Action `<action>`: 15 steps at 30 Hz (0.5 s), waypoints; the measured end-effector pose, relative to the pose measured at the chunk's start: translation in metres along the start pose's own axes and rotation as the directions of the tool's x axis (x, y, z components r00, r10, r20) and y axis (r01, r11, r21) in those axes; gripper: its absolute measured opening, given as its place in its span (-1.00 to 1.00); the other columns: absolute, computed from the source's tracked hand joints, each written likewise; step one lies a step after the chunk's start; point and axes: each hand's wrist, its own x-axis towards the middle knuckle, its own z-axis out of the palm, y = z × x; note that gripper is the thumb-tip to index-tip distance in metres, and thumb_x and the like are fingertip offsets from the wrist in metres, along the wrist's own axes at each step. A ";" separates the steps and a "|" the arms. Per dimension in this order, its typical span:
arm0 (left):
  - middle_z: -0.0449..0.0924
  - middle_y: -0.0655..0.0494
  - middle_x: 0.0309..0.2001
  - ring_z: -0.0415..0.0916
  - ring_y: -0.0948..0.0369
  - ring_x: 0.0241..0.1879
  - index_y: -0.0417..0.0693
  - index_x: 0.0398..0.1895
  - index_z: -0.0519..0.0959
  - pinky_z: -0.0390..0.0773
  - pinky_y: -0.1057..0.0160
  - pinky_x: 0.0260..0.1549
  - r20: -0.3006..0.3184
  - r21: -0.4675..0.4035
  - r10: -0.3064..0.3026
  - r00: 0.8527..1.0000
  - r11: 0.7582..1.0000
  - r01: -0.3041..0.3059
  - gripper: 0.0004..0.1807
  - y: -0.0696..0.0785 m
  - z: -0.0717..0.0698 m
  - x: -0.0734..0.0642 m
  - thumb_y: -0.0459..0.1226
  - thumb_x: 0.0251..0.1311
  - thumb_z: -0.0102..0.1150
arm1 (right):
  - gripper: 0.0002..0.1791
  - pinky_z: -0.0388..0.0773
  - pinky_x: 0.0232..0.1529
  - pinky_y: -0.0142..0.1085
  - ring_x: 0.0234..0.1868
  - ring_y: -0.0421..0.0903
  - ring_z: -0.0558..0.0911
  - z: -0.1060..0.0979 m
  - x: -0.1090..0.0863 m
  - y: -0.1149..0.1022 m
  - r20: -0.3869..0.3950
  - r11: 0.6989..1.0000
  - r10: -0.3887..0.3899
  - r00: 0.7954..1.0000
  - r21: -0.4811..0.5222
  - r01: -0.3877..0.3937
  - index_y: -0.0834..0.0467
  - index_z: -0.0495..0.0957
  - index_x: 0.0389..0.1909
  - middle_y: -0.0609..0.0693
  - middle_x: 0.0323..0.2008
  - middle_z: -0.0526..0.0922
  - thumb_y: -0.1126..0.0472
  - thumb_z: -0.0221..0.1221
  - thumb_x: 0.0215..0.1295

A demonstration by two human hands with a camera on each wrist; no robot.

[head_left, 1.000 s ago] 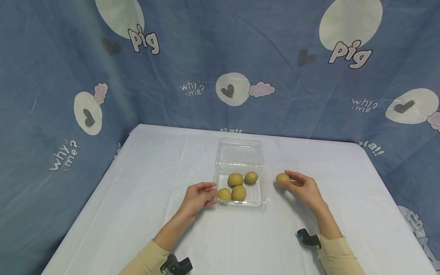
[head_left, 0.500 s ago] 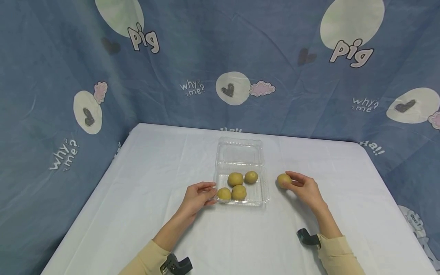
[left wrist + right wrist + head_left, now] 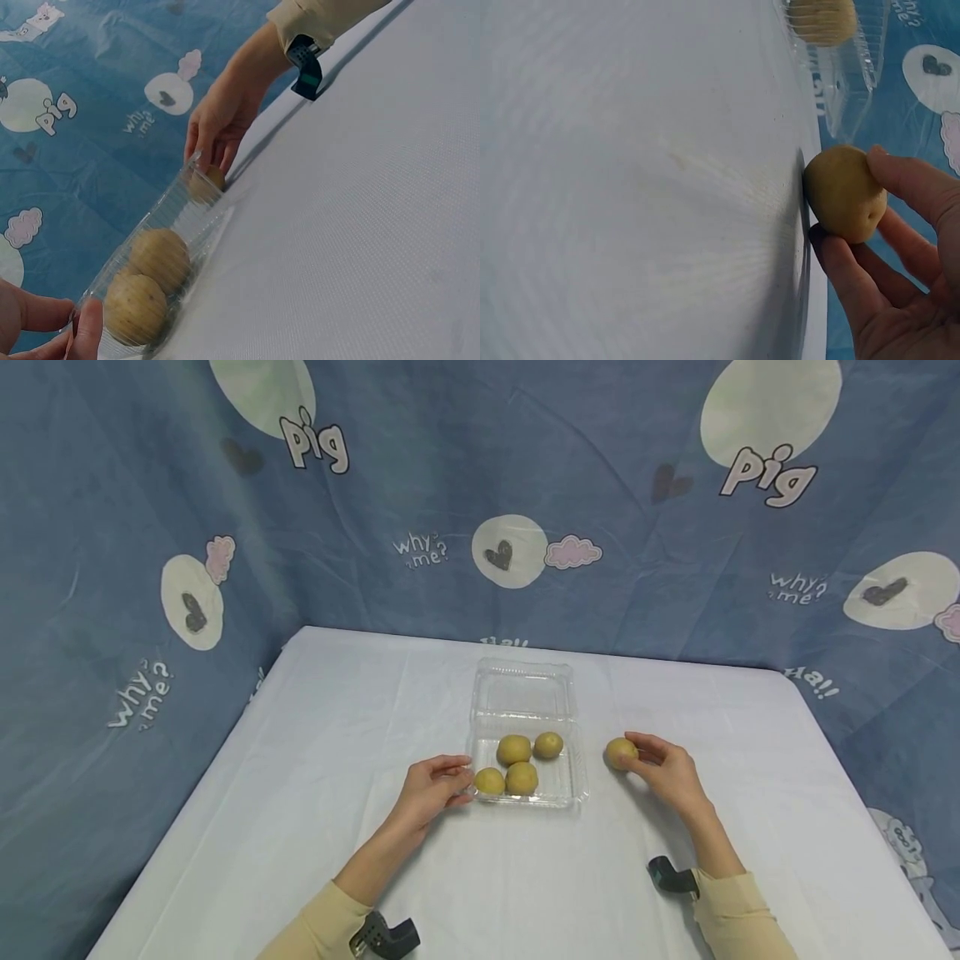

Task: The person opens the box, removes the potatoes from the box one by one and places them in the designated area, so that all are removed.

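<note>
A clear plastic clamshell box (image 3: 558,789) lies with its lid (image 3: 523,691) folded back on the white table. Several yellowish potatoes, among them a round potato (image 3: 548,745) at the back right, sit inside its base. My left hand (image 3: 431,792) pinches the box's left wall near the front corner, thumb and finger on either side of it in the left wrist view. To the right of the box, my right hand (image 3: 667,774) holds another potato (image 3: 845,193) between thumb and fingers. That potato is low, right at the tabletop in the right wrist view.
The white-covered table (image 3: 525,885) ends at a blue printed curtain (image 3: 420,460) behind and at the sides. Each sleeved wrist wears a dark camera, such as the right wrist camera (image 3: 671,877).
My right hand and its potato have shifted slightly to the right, away from the box. My left hand stays at the box's side, and the potatoes inside keep their places.
</note>
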 end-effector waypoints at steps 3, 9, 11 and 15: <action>0.51 -0.08 -0.18 0.58 0.18 -0.29 -0.41 0.07 0.52 0.72 0.24 -0.24 -0.001 0.001 0.004 1.000 1.000 -0.004 -0.65 0.000 0.000 0.001 -0.43 0.24 0.25 | -0.42 0.46 0.23 0.06 0.18 0.22 0.51 0.000 0.001 0.000 0.001 1.000 -0.003 1.000 -0.005 0.003 0.29 0.46 0.24 0.26 0.20 0.50 0.08 0.32 0.28; 0.52 -0.08 -0.18 0.58 0.18 -0.29 -0.39 0.06 0.53 0.72 0.26 -0.26 -0.003 -0.001 0.000 1.000 1.000 0.000 -0.66 -0.001 -0.001 0.003 -0.43 0.24 0.25 | -0.38 0.43 0.24 0.10 0.19 0.22 0.49 0.000 0.001 0.001 0.003 1.000 0.004 1.000 -0.026 -0.004 0.28 0.44 0.26 0.26 0.21 0.49 0.03 0.30 0.29; 0.52 -0.09 -0.19 0.59 0.18 -0.30 -0.39 0.06 0.54 0.72 0.26 -0.26 -0.003 -0.005 0.000 1.000 1.000 0.000 -0.66 -0.002 -0.001 0.004 -0.43 0.23 0.25 | -0.38 0.41 0.25 0.11 0.20 0.22 0.49 -0.001 0.001 0.000 0.000 0.999 0.003 1.000 -0.033 -0.003 0.28 0.44 0.27 0.26 0.21 0.49 0.02 0.30 0.30; 0.52 -0.08 -0.19 0.59 0.18 -0.31 -0.40 0.05 0.54 0.73 0.25 -0.27 -0.003 -0.009 0.000 1.000 1.000 0.000 -0.67 -0.002 -0.001 0.003 -0.44 0.23 0.25 | -0.37 0.36 0.27 0.14 0.20 0.22 0.48 -0.002 -0.001 -0.001 -0.006 0.999 -0.002 1.000 -0.046 0.002 0.28 0.44 0.27 0.27 0.19 0.50 0.00 0.29 0.30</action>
